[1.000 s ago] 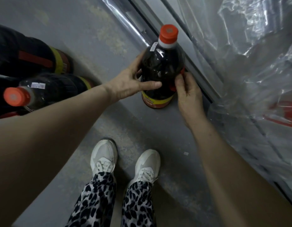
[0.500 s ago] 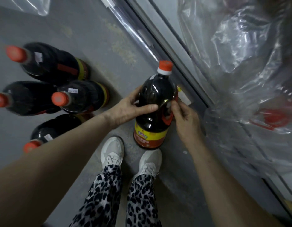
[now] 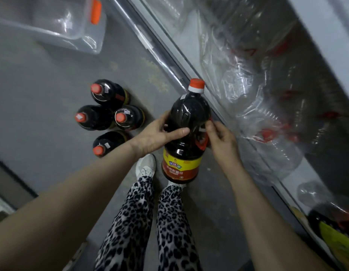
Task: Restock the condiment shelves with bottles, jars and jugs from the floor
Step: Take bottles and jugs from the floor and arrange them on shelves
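Both hands are on one dark sauce bottle (image 3: 187, 124), orange cap up. It hangs in the air above the shoes, just beside the shelf's edge rail (image 3: 161, 53). The left hand (image 3: 158, 135) wraps the bottle's shoulder, thumb laid across the front. The right hand (image 3: 222, 141) pinches at a red piece on the bottle's right side. To me this is the carry step: one bottle up, not yet shelved. Four matching bottles (image 3: 111, 116) wait in a cluster on the floor (image 3: 42, 114), off to the left. Next, I'd say, comes a swing to the right and into the shelf. The loose plastic wrap (image 3: 257, 98) draped over the stock there will likely need dodging or pushing aside.
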